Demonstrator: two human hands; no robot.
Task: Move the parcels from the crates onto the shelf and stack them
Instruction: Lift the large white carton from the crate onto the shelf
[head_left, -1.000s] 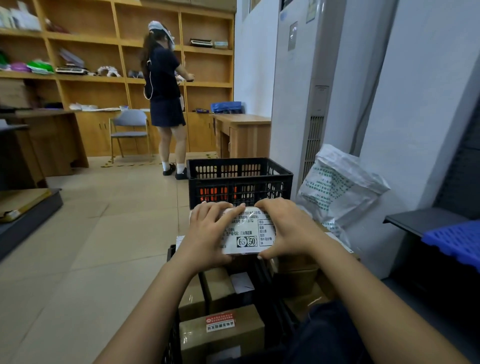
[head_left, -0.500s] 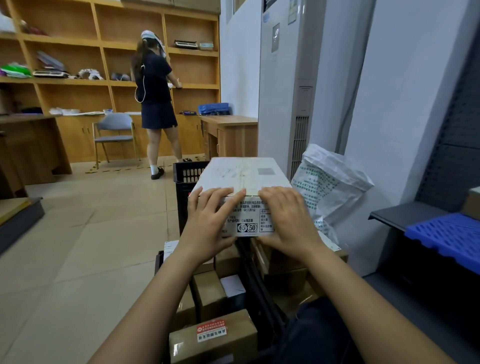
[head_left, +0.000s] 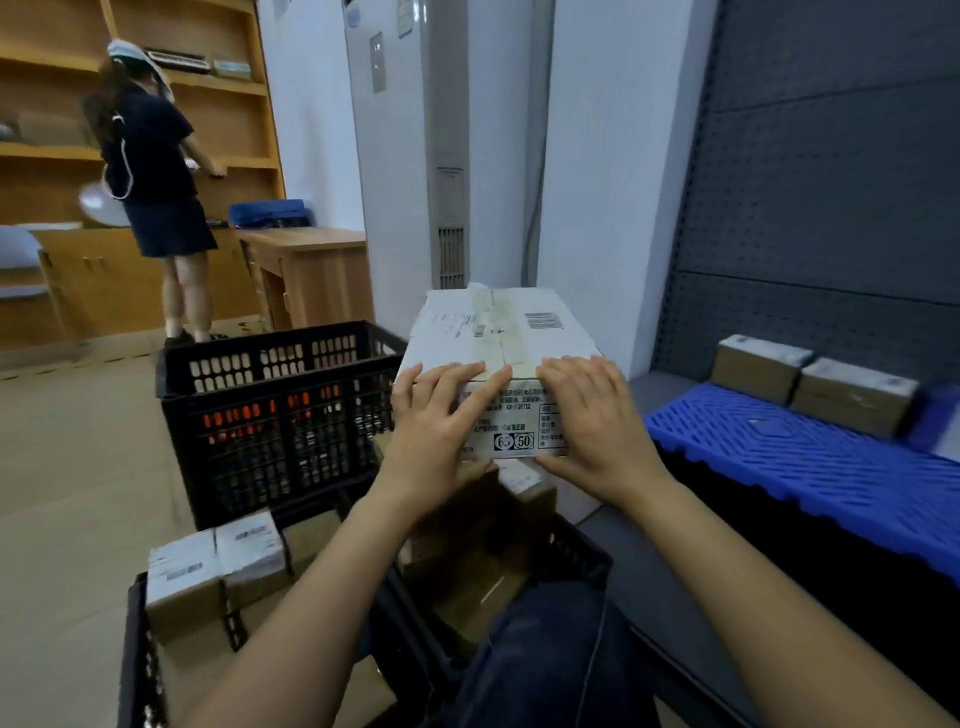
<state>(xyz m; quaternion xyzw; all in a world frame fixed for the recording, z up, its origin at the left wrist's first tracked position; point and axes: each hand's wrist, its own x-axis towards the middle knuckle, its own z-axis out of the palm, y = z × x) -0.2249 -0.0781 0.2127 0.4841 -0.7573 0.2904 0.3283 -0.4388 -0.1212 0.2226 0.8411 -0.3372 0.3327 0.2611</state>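
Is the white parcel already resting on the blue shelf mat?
No: the left hand and right hand hold the white parcel above a crate, apart from the blue mat.

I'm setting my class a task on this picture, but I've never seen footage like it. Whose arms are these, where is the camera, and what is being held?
No machine here: the camera is worn on a person's head and looks forward and down, so both bare arms are the wearer's own. The left hand and right hand hold a white parcel, fingers over its near top edge. Below stand two black crates: the near crate holds taped parcels, the far crate stands behind it. On the right, a blue slatted shelf carries a brown parcel beside a second brown parcel.
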